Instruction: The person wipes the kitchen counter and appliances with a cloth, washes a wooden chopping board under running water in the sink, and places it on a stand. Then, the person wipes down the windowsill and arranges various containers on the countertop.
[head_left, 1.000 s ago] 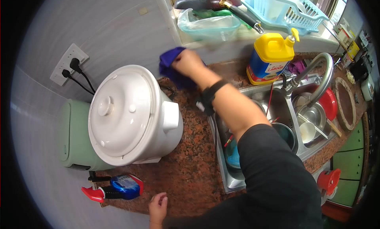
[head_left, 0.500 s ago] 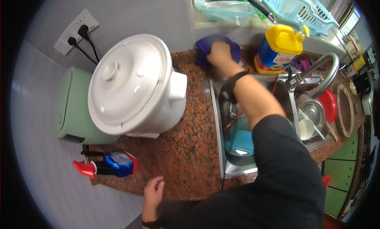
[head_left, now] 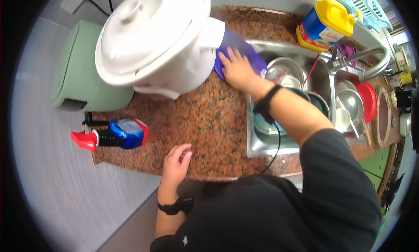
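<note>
Right hand (head_left: 240, 73): fingers spread apart, pressed flat on a purple cloth (head_left: 255, 60), gripping no fold of it. Cloth soft, matte, lying on the counter at upper centre of the frame, between the white pot (head_left: 152, 38) and the steel sink (head_left: 254, 145). Left hand (head_left: 175, 167), lower centre-left: fingers close together, loosely bent, palm holding nothing visible, near the edge of the speckled red-brown granite counter (head_left: 209, 130). Pot glossy, rounded, with domed lid and knob. Left of the left hand, a translucent blue spray bottle (head_left: 126, 133) with red trigger lies on its side. Upper left, a smooth sage-green box (head_left: 80, 64), corners rounded. Upper right, a yellow-capped plastic jug (head_left: 325, 27), blue-bodied, boxy.
</note>
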Available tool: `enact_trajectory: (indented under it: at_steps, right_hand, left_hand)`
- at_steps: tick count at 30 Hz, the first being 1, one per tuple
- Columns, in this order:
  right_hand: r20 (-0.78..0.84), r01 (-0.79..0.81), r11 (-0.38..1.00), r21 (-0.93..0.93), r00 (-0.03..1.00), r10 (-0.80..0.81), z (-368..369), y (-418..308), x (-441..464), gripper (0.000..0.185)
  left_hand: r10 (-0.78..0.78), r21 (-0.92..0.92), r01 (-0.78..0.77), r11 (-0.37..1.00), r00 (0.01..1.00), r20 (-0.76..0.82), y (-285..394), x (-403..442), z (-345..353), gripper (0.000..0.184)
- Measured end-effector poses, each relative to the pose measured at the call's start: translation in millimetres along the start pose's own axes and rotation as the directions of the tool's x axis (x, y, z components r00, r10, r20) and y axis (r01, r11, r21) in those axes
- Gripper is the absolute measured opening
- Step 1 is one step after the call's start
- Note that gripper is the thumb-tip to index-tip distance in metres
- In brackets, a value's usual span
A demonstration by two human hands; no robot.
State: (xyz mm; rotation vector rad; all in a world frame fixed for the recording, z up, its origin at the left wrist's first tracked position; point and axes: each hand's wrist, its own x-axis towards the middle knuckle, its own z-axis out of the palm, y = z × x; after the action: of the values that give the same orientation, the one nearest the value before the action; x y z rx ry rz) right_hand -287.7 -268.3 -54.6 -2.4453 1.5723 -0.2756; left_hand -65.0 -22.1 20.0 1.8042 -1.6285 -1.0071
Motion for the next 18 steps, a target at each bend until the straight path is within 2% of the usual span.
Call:
enact_trajectory:
  at_steps: [2,3,4,5,7,8,9,10,11,13,15,18]
  right_hand:
    - [-0.011,0.061,0.998,0.004,0.998,-0.061,13.2,-35.8,-66.7,0.054]
    - [0.031,0.113,0.992,-0.057,0.993,-0.111,17.1,-56.9,-101.5,0.056]
    - [0.102,0.179,0.984,0.006,0.979,-0.178,16.8,-77.4,-134.0,0.059]
    - [0.037,0.291,0.954,0.068,0.955,-0.294,12.1,-94.3,-157.8,0.057]
    - [0.222,0.196,0.962,0.19,0.946,-0.236,3.9,-92.7,-135.8,0.05]
    - [0.331,0.064,0.993,0.102,0.939,-0.095,5.6,-81.2,-105.2,0.04]
    - [0.256,-0.007,1.0,0.021,0.967,0.002,3.2,-71.2,-78.7,0.036]
    - [-0.074,0.053,0.998,-0.026,0.996,-0.055,23.7,-53.5,-64.8,0.036]
    - [-0.131,0.057,0.985,-0.163,0.988,-0.079,26.6,-54.4,-57.4,0.041]
    - [-0.163,0.08,0.983,-0.168,0.981,-0.107,26.1,-78.1,-80.5,0.045]
    - [0.118,0.189,0.982,-0.004,0.975,-0.187,6.8,-123.0,-120.7,0.051]
    - [0.217,0.488,0.847,0.209,0.822,-0.527,24.3,-171.5,-178.5,0.056]
  left_hand:
    - [0.03,-0.043,-0.031,0.999,0.999,-0.013,-3.8,-2.8,-2.9,0.02]
    - [0.017,-0.05,-0.018,0.999,1.0,-0.012,-6.0,-6.4,-6.2,0.02]
    - [0.03,-0.076,-0.032,0.997,0.999,-0.036,-7.8,-7.9,-10.8,0.02]
    - [0.043,-0.102,-0.05,0.994,0.997,-0.063,-10.1,-9.1,-14.7,0.02]
    - [0.052,-0.033,-0.056,0.998,0.993,-0.104,-17.5,-16.8,-31.5,0.02]
    - [0.058,-0.027,-0.062,0.998,0.991,-0.123,-20.1,-19.3,-37.9,0.019]
    - [0.061,-0.021,-0.065,0.998,0.989,-0.138,-22.6,-23.2,-42.7,0.019]
    - [0.062,-0.01,-0.065,0.998,0.986,-0.157,-22.8,-26.9,-47.8,0.019]
    - [0.06,-0.029,-0.066,0.997,0.981,-0.184,-26.0,-31.0,-51.5,0.019]
    - [0.039,-0.114,-0.065,0.991,0.977,-0.212,-35.0,-39.2,-55.7,0.02]
    - [0.024,-0.137,-0.048,0.989,0.984,-0.175,-48.3,-41.4,-57.3,0.02]
    - [0.014,-0.13,-0.028,0.991,0.995,-0.101,-49.8,-37.9,-62.0,0.02]
